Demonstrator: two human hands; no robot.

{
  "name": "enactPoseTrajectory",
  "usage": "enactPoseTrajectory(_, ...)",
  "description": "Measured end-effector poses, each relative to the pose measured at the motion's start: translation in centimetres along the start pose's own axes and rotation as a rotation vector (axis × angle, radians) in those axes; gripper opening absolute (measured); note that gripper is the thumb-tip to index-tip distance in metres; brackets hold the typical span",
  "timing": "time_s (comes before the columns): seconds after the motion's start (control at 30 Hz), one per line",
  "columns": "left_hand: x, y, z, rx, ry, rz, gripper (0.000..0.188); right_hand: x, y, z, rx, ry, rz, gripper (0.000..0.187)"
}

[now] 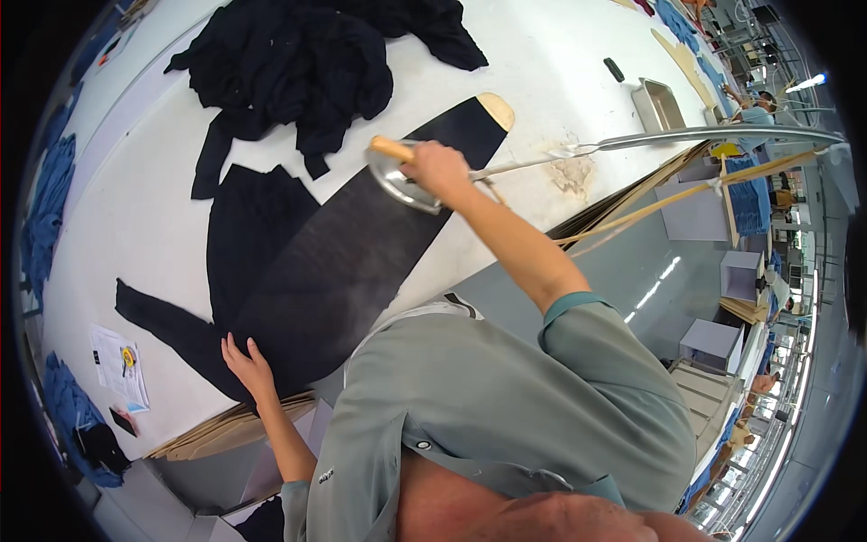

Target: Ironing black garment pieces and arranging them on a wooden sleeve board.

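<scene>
A dark navy knit garment point(361, 244) lies spread on a white table point(158, 230), one long part of it drawn flat over a board. The rounded, pale end of that board point(498, 109) sticks out at the far right. My right hand point(438, 172) is wrapped around the wooden handle of a steam iron point(386, 179), whose shiny metal body rests on the stretched fabric. With fingers spread, my left hand point(247, 366) touches the garment's near left edge. A sleeve point(176, 327) reaches out leftward beyond it.
Dark garments point(289, 72) are heaped at the back. A hose point(713, 135) runs rightward from the iron. Further right sits a metal tray point(659, 107). Papers point(113, 366), a yellow tape measure point(129, 358) and a phone point(124, 421) lie at left. Brown sheets point(230, 429) are stacked under the table's edge.
</scene>
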State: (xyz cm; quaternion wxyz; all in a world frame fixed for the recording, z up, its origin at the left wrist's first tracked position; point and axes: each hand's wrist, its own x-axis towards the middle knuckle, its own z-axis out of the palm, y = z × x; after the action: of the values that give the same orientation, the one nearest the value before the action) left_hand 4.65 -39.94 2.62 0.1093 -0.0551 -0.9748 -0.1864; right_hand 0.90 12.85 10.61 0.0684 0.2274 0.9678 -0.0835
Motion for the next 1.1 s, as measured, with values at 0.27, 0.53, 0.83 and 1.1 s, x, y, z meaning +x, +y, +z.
enactPoseTrajectory(0.27,3.7,-2.7,0.9,0.133,-0.338,-0.11,0.047,7.7,18.0,-3.9,-0.001,0.082,0.207,0.049)
enactPoseTrajectory(0.53,9.9,-2.2,-3.2,0.07,-0.695,-0.285,0.04,8.4,26.6,-4.9,0.097,0.066,0.157,0.052)
enactPoseTrajectory(0.83,10.5,1.3,-10.9,-0.121,-0.568,-0.137,0.036,2.1,33.3,-2.7,-0.034,0.325,0.172,0.055)
enactPoseTrajectory(1.1,15.2,17.7,-25.6,0.148,0.199,0.447,0.028,-0.3,7.3,-13.6,0.384,0.249,-0.761,0.072)
